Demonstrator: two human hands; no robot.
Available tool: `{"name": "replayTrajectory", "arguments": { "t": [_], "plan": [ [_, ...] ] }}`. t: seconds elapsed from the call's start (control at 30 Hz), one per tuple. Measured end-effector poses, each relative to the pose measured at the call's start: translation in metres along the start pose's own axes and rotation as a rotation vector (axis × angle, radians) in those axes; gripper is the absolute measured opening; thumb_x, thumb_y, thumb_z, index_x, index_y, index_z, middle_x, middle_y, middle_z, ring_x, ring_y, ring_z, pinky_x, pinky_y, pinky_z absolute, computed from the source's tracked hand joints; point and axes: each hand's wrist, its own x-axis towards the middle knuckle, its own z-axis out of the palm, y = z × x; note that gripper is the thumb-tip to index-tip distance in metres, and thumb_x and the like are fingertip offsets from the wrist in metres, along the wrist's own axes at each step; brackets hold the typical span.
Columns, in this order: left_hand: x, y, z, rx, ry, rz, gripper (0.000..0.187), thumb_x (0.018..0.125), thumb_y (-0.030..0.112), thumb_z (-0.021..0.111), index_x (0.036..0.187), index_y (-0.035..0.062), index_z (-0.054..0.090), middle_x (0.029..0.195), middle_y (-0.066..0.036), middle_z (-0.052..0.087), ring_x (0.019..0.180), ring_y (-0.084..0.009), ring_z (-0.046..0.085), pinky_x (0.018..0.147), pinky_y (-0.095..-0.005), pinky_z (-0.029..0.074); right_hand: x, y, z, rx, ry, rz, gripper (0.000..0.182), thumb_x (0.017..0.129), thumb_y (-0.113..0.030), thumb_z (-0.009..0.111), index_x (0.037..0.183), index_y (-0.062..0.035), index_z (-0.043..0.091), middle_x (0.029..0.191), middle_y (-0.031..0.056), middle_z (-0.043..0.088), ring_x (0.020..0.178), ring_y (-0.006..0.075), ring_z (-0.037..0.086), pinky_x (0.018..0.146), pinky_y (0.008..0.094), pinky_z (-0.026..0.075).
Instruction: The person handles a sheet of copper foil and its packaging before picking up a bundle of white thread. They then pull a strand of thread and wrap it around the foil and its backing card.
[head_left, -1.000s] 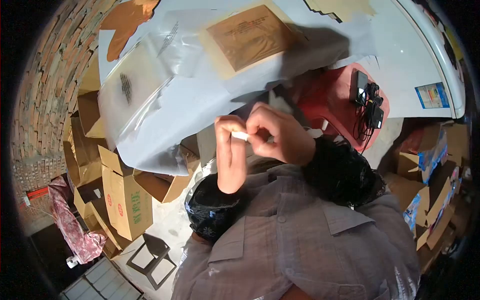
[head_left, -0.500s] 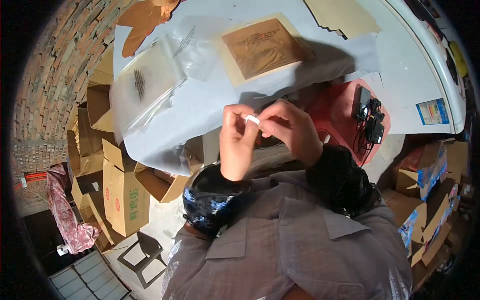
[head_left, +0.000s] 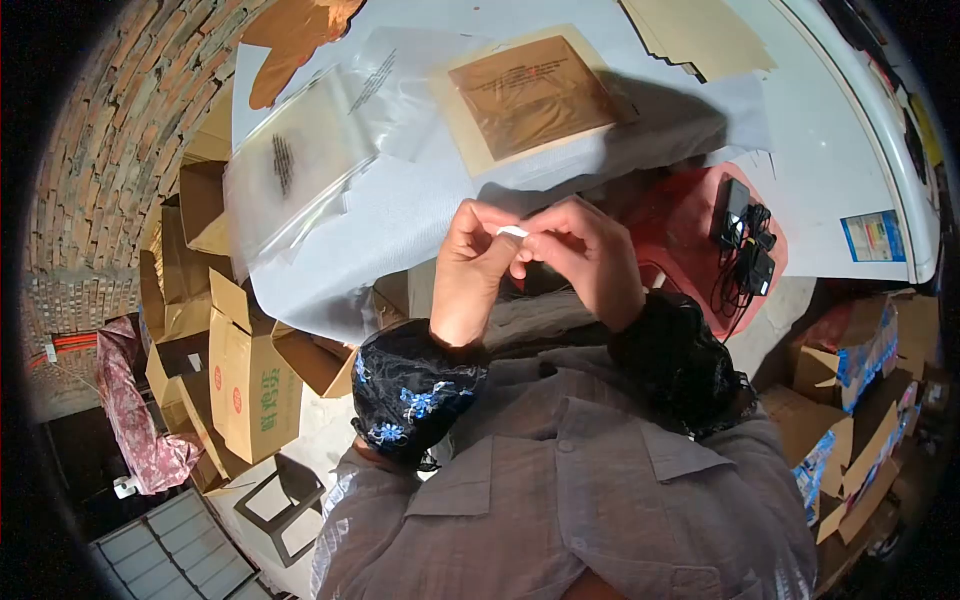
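White table (head_left: 400,215) bears clear bags (head_left: 300,170); brick wall (head_left: 110,150), cartons (head_left: 245,385) beside.

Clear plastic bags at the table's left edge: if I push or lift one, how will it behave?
The clear plastic bags look thin and glossy, so probably light and slippery against one another. They drape over the edge of the table rather than holding flat, so likely floppy when lifted. With part of the pile overhanging, a push might slide some off toward the cardboard boxes.
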Motion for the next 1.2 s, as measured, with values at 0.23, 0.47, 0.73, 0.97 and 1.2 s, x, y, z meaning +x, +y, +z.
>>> {"name": "replayTrajectory", "arguments": {
  "t": [0.23, 0.47, 0.73, 0.97, 1.2],
  "plan": [
    [-0.007, 0.012, -0.001, 0.089, -0.115, -0.089, 0.025, 0.094, 0.001, 0.056, 0.118, 0.0053, 0.056, 0.096, -0.002, 0.064, 0.079, -0.0084, 0.060, 0.069, -0.0219, 0.046, 0.009, 0.011, -0.015, 0.313, -0.004, 0.264, 0.013, 0.091, -0.006, 0.059, 0.101, 0.0017, 0.058, 0.091, 0.0101, 0.065, 0.085, 0.0128, 0.064, 0.074, 0.0266, 0.053],
    [0.000, 0.009, 0.000, 0.265, 0.022, 0.038, 0.015, 0.096, 0.011, 0.059, 0.104, -0.0014, 0.062, 0.089, -0.006, 0.066, 0.071, -0.0091, 0.060, 0.061, -0.0226, 0.050, 0.006, -0.002, -0.023, 0.526, -0.036, 0.464, 0.024, 0.089, -0.010, 0.064, 0.110, 0.0010, 0.059, 0.098, 0.0090, 0.065, 0.091, 0.0167, 0.064, 0.082, 0.0291, 0.054],
    [0.004, 0.013, 0.013, 0.165, 0.009, -0.140, 0.022, 0.096, 0.020, 0.061, 0.097, -0.0018, 0.061, 0.082, -0.006, 0.065, 0.062, -0.0082, 0.057, 0.052, -0.0216, 0.047, 0.001, -0.001, -0.017, -0.301, 0.094, -0.186, 0.019, 0.085, -0.007, 0.069, 0.103, -0.0068, 0.063, 0.084, 0.0093, 0.065, 0.074, 0.0207, 0.067, 0.066, 0.0310, 0.053],
    [0.012, 0.003, 0.032, 0.445, 0.057, 0.070, 0.029, 0.096, 0.027, 0.060, 0.088, -0.0003, 0.062, 0.075, -0.003, 0.055, 0.067, -0.0112, 0.053, 0.059, -0.0250, 0.044, 0.007, 0.002, -0.027, -0.347, 0.198, -0.232, 0.014, 0.083, -0.003, 0.070, 0.093, -0.0061, 0.061, 0.082, 0.0102, 0.065, 0.069, 0.0221, 0.066, 0.057, 0.0323, 0.052],
    [0.068, 0.035, 0.020, 1.383, 0.035, 0.890, 0.026, 0.084, 0.016, 0.068, 0.106, 0.0028, 0.063, 0.100, -0.012, 0.058, 0.090, -0.0329, 0.057, 0.081, -0.0398, 0.046, 0.033, 0.010, -0.051, -0.412, 0.342, -0.208, 0.010, 0.085, -0.010, 0.068, 0.089, -0.0057, 0.060, 0.082, 0.0120, 0.066, 0.070, 0.0260, 0.066, 0.062, 0.0347, 0.051]
  ]
}}
